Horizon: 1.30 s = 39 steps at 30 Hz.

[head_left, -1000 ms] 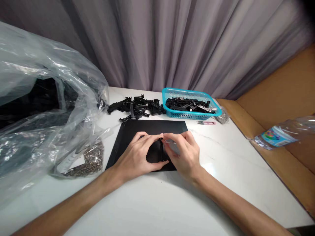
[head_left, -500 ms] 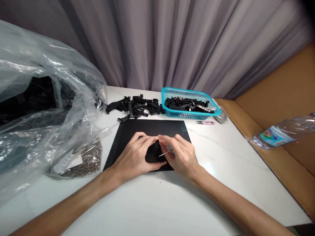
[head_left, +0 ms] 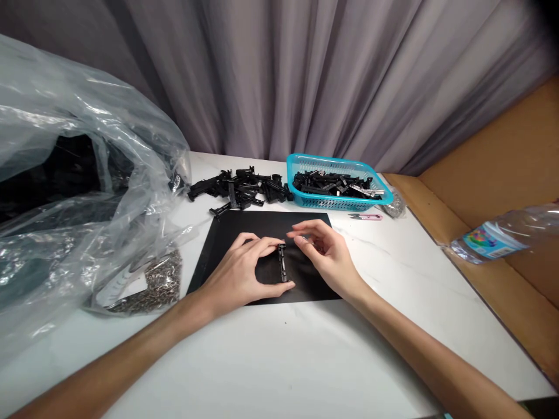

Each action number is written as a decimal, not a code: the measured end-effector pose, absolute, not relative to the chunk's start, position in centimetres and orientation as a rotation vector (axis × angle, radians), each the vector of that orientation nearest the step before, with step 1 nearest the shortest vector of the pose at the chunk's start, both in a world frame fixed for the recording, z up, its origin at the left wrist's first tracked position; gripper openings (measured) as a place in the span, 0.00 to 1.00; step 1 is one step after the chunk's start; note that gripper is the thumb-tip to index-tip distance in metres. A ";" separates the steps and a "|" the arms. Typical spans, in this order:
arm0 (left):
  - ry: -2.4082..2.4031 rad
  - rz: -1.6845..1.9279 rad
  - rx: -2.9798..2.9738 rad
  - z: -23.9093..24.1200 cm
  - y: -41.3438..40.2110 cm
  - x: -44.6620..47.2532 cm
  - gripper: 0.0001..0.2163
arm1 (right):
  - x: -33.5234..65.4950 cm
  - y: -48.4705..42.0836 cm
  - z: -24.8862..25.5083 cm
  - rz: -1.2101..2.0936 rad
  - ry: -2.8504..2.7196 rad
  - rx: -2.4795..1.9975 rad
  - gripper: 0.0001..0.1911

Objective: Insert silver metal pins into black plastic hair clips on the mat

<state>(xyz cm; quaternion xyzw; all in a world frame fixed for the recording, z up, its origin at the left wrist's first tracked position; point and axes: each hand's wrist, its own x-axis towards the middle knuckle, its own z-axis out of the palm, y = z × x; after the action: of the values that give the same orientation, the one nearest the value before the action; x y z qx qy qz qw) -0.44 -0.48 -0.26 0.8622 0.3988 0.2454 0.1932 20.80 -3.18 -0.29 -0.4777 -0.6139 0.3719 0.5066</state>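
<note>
Left-hand grip: left hand (head_left: pixel 236 270) pinching slim black plastic part (head_left: pixel 282 265) end to end, thumb near, fingers far.
Part: over black mat (head_left: pixel 244 224); mat contact unclear.
Right-hand grip: right hand (head_left: pixel 332 253) apart from part, fingers curled; can't tell if anything's held.
Handling: best with light, firm end pinch, long face uncovered, no twist.

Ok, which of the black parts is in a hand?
The black part over the mat, held at its ends by the left hand; those in the pile and blue basket are untouched.
</note>
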 end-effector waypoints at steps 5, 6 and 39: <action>1.093 0.674 2.439 -0.2 -0.5 -0.5 0.32 | 20.9 -2.6 -0.7 1.014 -1.480 -1.232 0.15; 1.088 0.667 2.447 -0.2 -0.5 -0.5 0.32 | 20.9 -2.6 -0.7 1.008 -1.478 -1.243 0.15; 0.994 0.619 2.438 -0.5 -0.1 -0.6 0.32 | 21.1 -2.3 0.1 1.056 -1.539 -1.328 0.21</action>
<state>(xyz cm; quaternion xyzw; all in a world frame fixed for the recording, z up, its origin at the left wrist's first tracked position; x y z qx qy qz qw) -0.56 -0.10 -0.49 0.8799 0.3590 0.2236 0.2168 21.06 -2.30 0.05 -0.5281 -0.6119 0.4199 0.4129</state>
